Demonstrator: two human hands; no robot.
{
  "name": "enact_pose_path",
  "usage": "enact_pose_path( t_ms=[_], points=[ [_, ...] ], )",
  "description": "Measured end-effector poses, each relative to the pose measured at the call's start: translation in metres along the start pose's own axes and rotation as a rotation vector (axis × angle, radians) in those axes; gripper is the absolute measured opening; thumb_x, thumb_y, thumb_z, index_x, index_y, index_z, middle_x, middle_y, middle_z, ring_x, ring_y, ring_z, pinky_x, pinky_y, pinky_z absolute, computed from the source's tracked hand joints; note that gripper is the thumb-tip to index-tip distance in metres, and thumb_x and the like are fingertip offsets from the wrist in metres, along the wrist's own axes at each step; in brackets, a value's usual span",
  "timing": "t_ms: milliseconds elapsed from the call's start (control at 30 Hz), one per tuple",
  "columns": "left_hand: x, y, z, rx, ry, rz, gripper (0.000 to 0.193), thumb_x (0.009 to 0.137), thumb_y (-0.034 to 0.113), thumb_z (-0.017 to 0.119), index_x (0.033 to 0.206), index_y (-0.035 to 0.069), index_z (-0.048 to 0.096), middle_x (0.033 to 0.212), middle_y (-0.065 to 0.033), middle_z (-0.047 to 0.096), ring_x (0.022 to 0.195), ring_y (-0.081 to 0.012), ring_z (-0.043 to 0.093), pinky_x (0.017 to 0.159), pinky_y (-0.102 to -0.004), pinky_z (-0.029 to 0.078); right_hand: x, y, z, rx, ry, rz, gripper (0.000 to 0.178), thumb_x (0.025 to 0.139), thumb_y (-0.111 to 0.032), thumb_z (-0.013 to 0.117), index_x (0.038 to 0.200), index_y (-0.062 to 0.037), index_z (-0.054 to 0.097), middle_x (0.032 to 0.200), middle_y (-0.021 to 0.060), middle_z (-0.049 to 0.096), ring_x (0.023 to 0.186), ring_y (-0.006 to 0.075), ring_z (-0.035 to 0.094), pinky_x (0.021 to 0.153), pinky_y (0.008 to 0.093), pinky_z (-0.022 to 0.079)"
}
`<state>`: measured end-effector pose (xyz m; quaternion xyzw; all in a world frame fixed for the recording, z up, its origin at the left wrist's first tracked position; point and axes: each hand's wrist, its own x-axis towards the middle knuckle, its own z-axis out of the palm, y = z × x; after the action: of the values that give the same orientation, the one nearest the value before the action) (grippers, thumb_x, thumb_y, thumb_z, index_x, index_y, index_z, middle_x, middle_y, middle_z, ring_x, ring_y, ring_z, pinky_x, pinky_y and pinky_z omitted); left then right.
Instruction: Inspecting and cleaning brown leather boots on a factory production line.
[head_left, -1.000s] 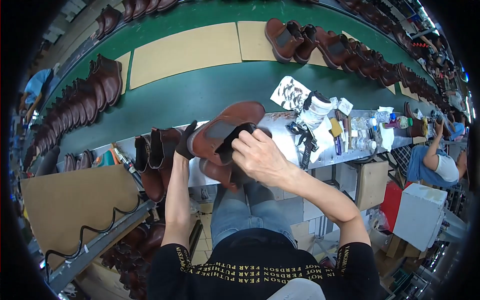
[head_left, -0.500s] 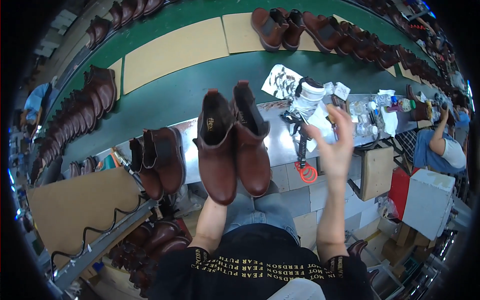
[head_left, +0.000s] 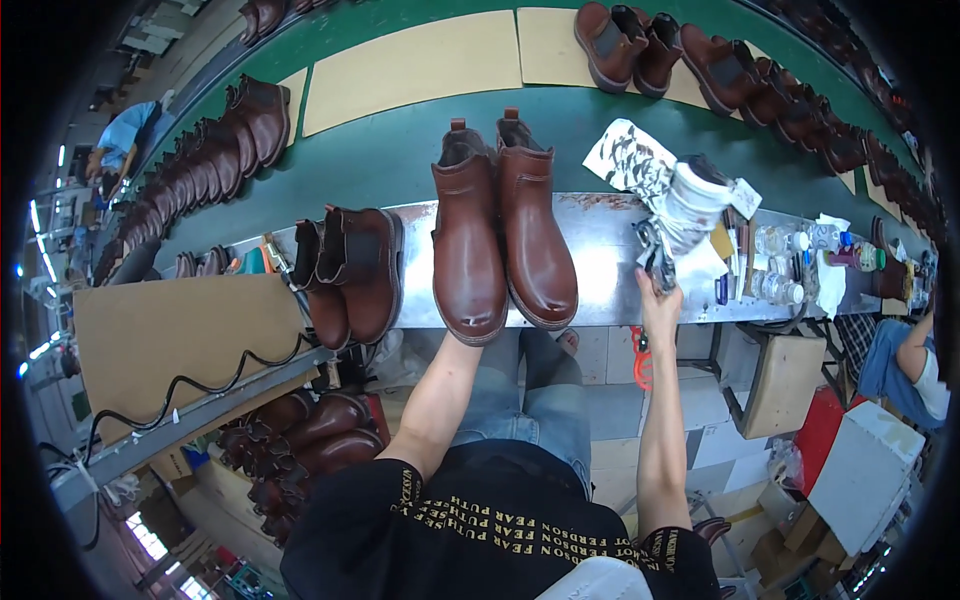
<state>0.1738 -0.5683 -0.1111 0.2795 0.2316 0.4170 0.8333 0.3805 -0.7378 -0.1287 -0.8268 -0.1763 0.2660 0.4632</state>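
A pair of brown ankle boots (head_left: 468, 240) with pull tabs stands side by side, toes toward me, over the metal edge of the bench. My left forearm runs up beneath them, and the boots hide the left hand (head_left: 470, 338) that holds them. By the bench edge, my right hand (head_left: 660, 308) is closed around a dark, shiny item (head_left: 655, 258) that I cannot make out. An orange ring (head_left: 642, 368) hangs below the edge beside that wrist. Just beyond it stands a white-wrapped container (head_left: 690, 205) next to a black-smeared white cloth (head_left: 632, 160).
Another brown pair (head_left: 365, 280) stands left on the bench edge. Rows of boots (head_left: 205, 160) line the green bench (head_left: 400, 165). Clear bottles (head_left: 780, 262) lie at right. A cardboard sheet (head_left: 190, 345) and black cable are at left, a padded stool (head_left: 780, 385) at right.
My right hand has come down from open in the air to the dark item at the bench edge. The boots have tilted, showing more of their uppers; the view has shifted.
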Motion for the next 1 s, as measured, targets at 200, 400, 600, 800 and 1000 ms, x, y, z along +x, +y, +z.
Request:
enact_pose_path(
  t_ms=[200, 400, 600, 800, 1000],
  points=[
    [0.015, 0.006, 0.019, -0.211, 0.082, 0.061, 0.042, 0.088, 0.021, 0.060, 0.124, 0.005, 0.046, 0.116, -0.0108, 0.055, 0.105, -0.0188, 0.055, 0.091, -0.0306, 0.046, -0.087, -0.119, -0.007, 0.392, -0.189, -0.073, 0.029, 0.084, -0.003, 0.063, 0.111, 0.0050, 0.056, 0.098, 0.0069, 0.062, 0.089, 0.0101, 0.056, 0.078, 0.0260, 0.047],
    [0.024, -0.001, 0.016, -0.141, 0.067, 0.097, 0.041, 0.090, 0.022, 0.056, 0.126, 0.004, 0.044, 0.118, -0.0107, 0.054, 0.105, -0.0189, 0.054, 0.093, -0.0314, 0.044, -0.110, -0.178, 0.025, 0.485, -0.417, -0.171, 0.041, 0.082, 0.000, 0.063, 0.120, 0.0086, 0.051, 0.092, 0.0119, 0.066, 0.079, 0.0161, 0.065, 0.075, 0.0274, 0.052],
    [0.036, 0.008, 0.013, -0.048, 0.073, 0.161, 0.040, 0.094, 0.022, 0.051, 0.128, 0.003, 0.042, 0.120, -0.0105, 0.052, 0.105, -0.0190, 0.053, 0.096, -0.0324, 0.043, -0.101, -0.182, 0.024, 0.537, -0.175, -0.112, 0.029, 0.082, -0.004, 0.065, 0.108, 0.0069, 0.059, 0.090, 0.0084, 0.066, 0.081, 0.0105, 0.060, 0.072, 0.0242, 0.049],
    [0.041, 0.050, 0.049, -0.202, 0.453, -0.078, 0.037, 0.090, 0.021, 0.058, 0.120, 0.003, 0.047, 0.108, -0.0105, 0.057, 0.094, -0.0185, 0.058, 0.089, -0.0322, 0.049, -0.113, -0.171, -0.004, 0.323, -0.154, -0.244, 0.026, 0.083, -0.004, 0.066, 0.105, 0.0066, 0.059, 0.088, 0.0060, 0.065, 0.075, 0.0088, 0.058, 0.068, 0.0229, 0.048],
    [0.066, 0.022, 0.008, -0.564, 0.394, -0.172, 0.034, 0.091, 0.023, 0.057, 0.118, 0.004, 0.048, 0.105, -0.0105, 0.057, 0.092, -0.0183, 0.058, 0.085, -0.0324, 0.050, -0.115, -0.176, -0.003, 0.219, -0.210, -0.268, 0.039, 0.079, -0.002, 0.069, 0.113, 0.0080, 0.056, 0.082, 0.0096, 0.065, 0.072, 0.0122, 0.062, 0.066, 0.0229, 0.049]
  ],
)
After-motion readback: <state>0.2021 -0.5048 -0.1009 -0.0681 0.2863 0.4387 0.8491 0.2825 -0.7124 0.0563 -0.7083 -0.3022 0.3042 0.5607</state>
